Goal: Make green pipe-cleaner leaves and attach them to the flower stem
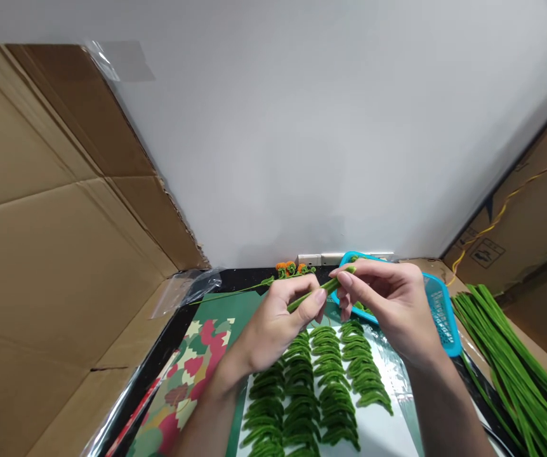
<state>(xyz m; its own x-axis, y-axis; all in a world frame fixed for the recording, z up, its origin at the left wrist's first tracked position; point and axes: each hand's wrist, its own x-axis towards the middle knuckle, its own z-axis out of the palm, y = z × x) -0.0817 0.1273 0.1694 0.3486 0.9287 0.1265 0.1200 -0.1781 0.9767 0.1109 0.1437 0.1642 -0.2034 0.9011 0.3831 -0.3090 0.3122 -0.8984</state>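
Near the middle of the frame, both hands pinch one fuzzy green strip (331, 285), which slants from lower left to upper right above the work surface. The left hand (276, 324) grips its lower part between thumb and bent fingers; the right hand (395, 301) nips it near the upper tip, thumb pressed against fingertips. Below them, at bottom center, curved green pieces (333, 374) lie in four columns on a white sheet (382, 431), the rightmost column ending higher up than the others. A blue basket (452, 339) sits partly behind the right hand, with some green bits inside. At lower right lies a bundle of long green stems (516, 362). Small orange pieces (290, 269) with green parts sit beyond the left hand, just above it in the frame. A patterned sheet (202, 368) fills the lower left beside the left forearm, on a green mat (242, 311), and a clear plastic bag (183, 292) rests near the cardboard (64, 254) on the left.
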